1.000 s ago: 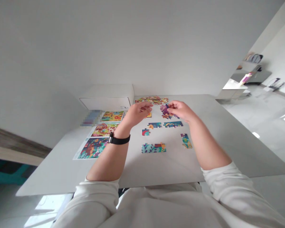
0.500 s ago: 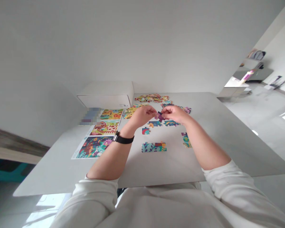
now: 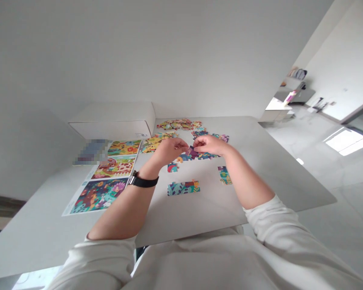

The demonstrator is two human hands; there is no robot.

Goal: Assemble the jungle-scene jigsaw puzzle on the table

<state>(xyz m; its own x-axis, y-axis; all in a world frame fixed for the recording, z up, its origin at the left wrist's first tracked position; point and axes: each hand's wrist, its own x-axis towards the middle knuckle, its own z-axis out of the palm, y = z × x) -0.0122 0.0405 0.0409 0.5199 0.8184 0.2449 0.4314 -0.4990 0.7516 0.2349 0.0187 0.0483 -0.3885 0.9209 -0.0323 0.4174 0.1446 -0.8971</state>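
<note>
Between my two hands is a purple puzzle piece (image 3: 193, 151), pinched at its left by my left hand (image 3: 172, 150) and at its right by my right hand (image 3: 209, 145). Just below it lie dark blue joined pieces (image 3: 184, 158), partly covered by my hands. A red and teal piece (image 3: 172, 167) sits to the lower left. Nearer me is a joined teal strip (image 3: 184, 188) with an orange plant. Right of it, beside my right forearm, is a small teal and yellow group (image 3: 224, 175).
A white box (image 3: 111, 121) stands at the back left. Before it lies a printed picture sheet (image 3: 99, 193) with a blurred-out item (image 3: 92, 152) at its corner. Yellow pieces (image 3: 157, 141) and a red-yellow pile (image 3: 179, 124) lie behind my hands on the white table (image 3: 278, 173).
The view has turned to the right, so everything appears shifted left. Both hands remain at the purple piece, over the dark blue row.
</note>
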